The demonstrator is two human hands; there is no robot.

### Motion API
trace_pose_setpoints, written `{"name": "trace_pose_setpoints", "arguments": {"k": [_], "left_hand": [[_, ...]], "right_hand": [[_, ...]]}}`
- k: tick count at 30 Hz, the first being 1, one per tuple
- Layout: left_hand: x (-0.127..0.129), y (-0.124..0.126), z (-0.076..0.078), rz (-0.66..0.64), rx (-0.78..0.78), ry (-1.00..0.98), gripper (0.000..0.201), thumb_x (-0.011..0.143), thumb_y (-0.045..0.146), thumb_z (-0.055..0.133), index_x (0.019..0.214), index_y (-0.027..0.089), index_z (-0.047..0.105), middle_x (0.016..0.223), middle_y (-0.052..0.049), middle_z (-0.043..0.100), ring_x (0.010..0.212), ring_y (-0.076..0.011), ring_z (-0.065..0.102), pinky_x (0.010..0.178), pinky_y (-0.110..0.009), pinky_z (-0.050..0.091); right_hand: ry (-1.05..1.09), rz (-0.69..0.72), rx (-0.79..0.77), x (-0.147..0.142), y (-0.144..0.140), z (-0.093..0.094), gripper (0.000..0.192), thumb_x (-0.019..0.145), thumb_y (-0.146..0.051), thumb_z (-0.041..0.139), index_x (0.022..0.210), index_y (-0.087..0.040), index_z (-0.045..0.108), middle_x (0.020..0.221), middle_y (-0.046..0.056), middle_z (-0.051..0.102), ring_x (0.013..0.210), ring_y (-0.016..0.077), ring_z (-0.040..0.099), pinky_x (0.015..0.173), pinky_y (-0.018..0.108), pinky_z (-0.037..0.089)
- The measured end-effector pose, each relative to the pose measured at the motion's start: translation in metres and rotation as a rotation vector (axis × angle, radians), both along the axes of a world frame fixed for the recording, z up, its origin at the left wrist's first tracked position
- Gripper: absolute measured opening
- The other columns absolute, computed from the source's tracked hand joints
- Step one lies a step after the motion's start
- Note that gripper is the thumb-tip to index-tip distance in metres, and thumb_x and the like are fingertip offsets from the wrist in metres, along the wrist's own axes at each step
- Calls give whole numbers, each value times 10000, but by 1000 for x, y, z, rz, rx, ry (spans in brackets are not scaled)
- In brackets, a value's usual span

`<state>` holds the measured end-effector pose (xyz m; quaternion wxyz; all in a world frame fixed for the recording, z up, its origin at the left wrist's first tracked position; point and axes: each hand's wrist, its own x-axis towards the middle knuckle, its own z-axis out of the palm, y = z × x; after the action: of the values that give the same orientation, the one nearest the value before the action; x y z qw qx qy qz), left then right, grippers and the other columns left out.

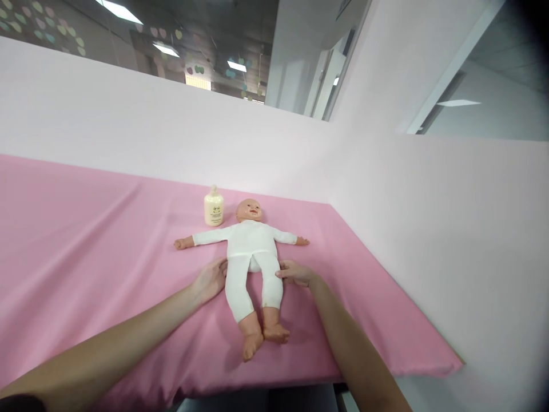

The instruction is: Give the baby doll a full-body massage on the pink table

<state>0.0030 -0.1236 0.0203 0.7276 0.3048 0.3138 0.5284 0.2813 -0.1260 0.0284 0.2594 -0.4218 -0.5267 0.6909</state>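
A baby doll (251,252) in a white long-sleeved bodysuit lies on its back in the middle of the frame, on a table covered with a pink cloth (86,240), its arms stretched out to either side, its bare feet pointing toward the lower edge and its head toward the pale wall (128,120) behind. The only container in view is a cream-coloured pump bottle (213,207), standing upright just left of the doll's head and close to it; its walls are opaque, so what is inside cannot be seen, and the print on its label is too small to read. Two bare forearms come in from the bottom of the frame. The left hand (210,279) rests against the doll's hip and upper thigh on the left side of the picture, fingers together and lightly curved along the white fabric. The right hand (295,273) touches the opposite thigh, its fingers curled and its fingertips meeting the cloth of the leg; whether it pinches the fabric cannot be told. Both arms are cut off by the lower edge. The table's front edge is partly hidden behind the arms. In the upper left of the frame, above the wall, pastel heart shapes (43,28) show on glass, with the ceiling lights there blurred.
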Motion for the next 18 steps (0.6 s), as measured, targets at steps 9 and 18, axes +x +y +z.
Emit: {"name": "trace_pose_setpoints", "arguments": {"k": [9, 18], "left_hand": [[10, -64, 21, -446, -378, -138, 352, 834, 362, 583, 1085, 117, 606, 994, -99, 696, 982, -240, 634, 937, -366, 448], [7, -89, 14, -825, -306, -219, 390, 792, 379, 596, 1048, 87, 640, 1032, -143, 659, 901, -223, 622, 837, -345, 442]], "right_hand": [[336, -628, -18, 13, 28, -14, 232, 803, -236, 505, 1017, -163, 560, 1119, 125, 619, 1082, 184, 605, 986, 318, 448], [398, -865, -91, 9, 83, -13, 254, 838, -314, 423, 1002, -152, 529, 1025, 131, 616, 1050, 183, 613, 957, 354, 501]]}}
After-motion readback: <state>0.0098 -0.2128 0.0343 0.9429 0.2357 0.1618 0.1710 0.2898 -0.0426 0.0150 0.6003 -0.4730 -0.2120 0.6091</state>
